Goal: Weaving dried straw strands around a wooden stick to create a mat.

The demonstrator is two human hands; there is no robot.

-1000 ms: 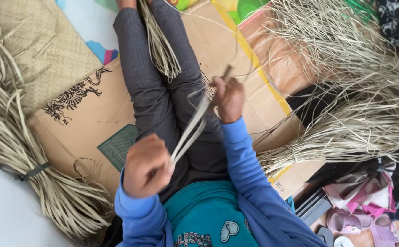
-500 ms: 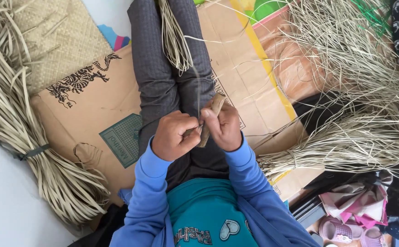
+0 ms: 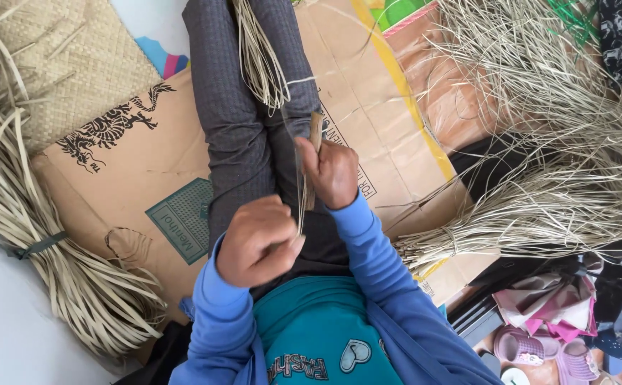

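Straw strips (image 3: 302,189) run taut between my left hand (image 3: 257,241) and right hand (image 3: 334,171), both pinching them above my lap.

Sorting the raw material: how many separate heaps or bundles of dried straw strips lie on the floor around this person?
2: a tied bundle at the left edge, beside the woven mat, and a loose heap on the right. More may lie out of frame.

Counts on the floor and in the lap

Two hands: left hand (image 3: 254,239), right hand (image 3: 334,171). One woven mat (image 3: 76,68). One tied bundle of flat strips (image 3: 33,235), one loose heap of thin fibres (image 3: 553,142), one bunch of strips on the legs (image 3: 260,60). One flattened cardboard sheet (image 3: 133,171). Two pink sandals (image 3: 539,349).
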